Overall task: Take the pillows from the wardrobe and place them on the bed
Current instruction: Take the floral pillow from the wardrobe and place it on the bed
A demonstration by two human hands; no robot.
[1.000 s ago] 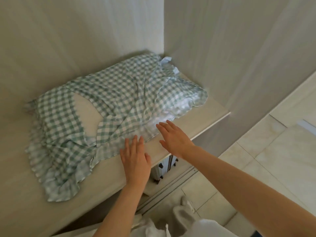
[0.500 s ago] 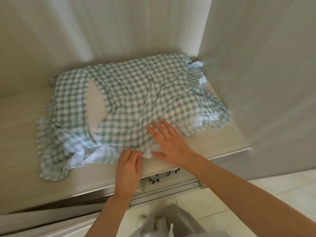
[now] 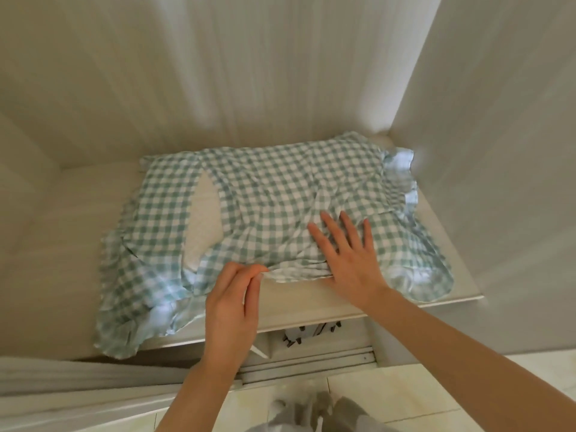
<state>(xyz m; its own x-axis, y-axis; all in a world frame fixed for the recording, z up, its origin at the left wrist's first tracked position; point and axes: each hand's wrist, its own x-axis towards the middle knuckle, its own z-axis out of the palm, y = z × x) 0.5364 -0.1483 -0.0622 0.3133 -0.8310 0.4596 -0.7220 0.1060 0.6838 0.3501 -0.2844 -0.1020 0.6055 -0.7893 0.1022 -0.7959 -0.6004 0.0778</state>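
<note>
Pillow: we are seeing it lying flat on the pale wardrobe shelf, in a green and white check cover with a frilled edge; a slit in the cover is showing the cream inner pillow.

Left hand: we are seeing it reaching in from below, wrist straight, fingers curled together, with the fingertips pinching the bunched front edge of the cover.

Right hand: it is lying palm down on the pillow near its front edge, fingers spread and pointing toward the back wall, with the forearm running out to the lower right.

Shelf front: the frill is hanging over the edge at the left corner.

Floor: pale tiles are showing below the shelf.
</note>
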